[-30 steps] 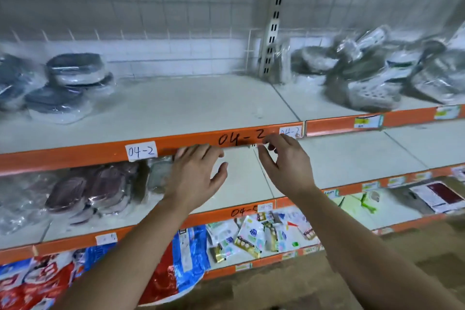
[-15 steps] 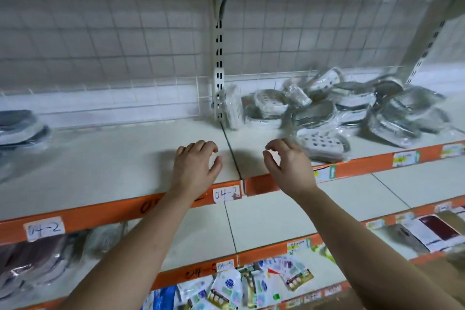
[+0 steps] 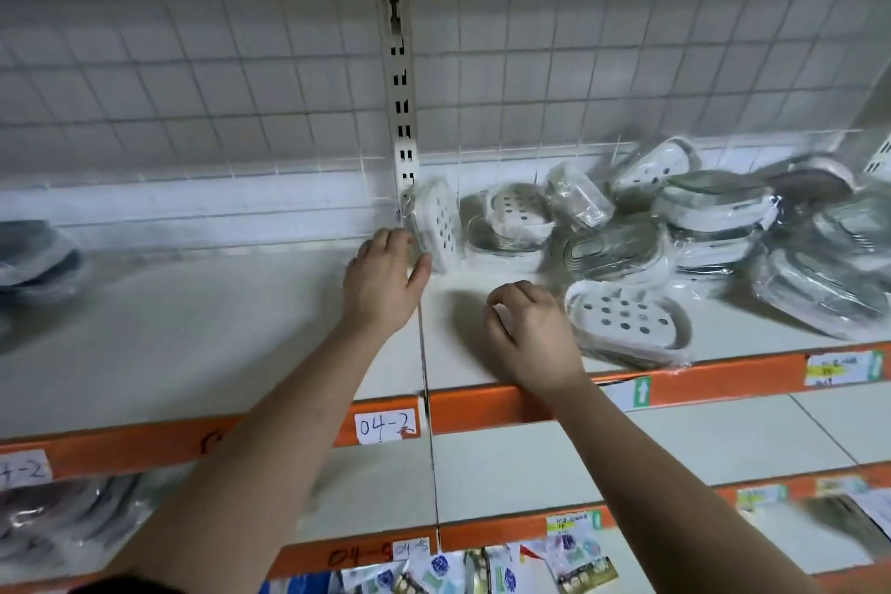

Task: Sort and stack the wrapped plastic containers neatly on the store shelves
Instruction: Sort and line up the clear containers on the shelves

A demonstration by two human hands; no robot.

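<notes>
Left hand (image 3: 385, 277) was spread beside the upright white holed wrapped container (image 3: 439, 227), right hand (image 3: 528, 335) loosely curled, empty; gripping its sides seemed wise.

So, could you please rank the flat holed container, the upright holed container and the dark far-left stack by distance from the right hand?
1. Flat holed container, just right of the right hand.
2. Upright holed container, farther back and left.
3. Dark stack, far left.
</notes>
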